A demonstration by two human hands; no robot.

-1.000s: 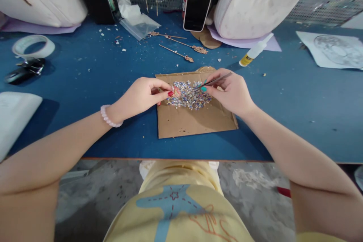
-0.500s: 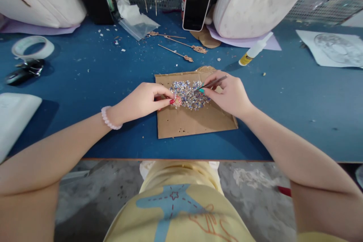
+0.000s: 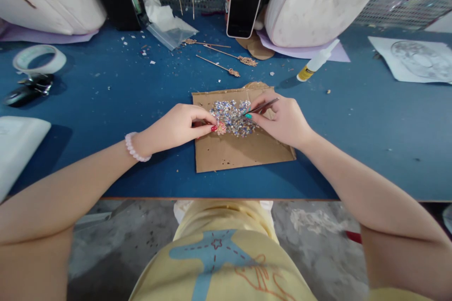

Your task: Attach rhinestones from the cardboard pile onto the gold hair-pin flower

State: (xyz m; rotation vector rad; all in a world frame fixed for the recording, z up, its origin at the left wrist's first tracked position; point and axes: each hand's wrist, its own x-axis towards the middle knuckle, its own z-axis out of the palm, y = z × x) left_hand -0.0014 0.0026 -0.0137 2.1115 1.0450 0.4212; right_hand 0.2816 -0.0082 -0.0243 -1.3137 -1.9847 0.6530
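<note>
Right grip (image 3: pixel 282 120) pinches tweezers (image 3: pixel 265 105), tips resting in the chip pile (image 3: pixel 231 117).

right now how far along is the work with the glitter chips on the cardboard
Done: hard to judge; the small piece pinched by the left hand is too tiny to read. In hand: the right hand holds tweezers, tip in the chips on the cardboard. Left: a big heap remains, and three pins lie untouched beyond it, so probably not near finished.
</note>
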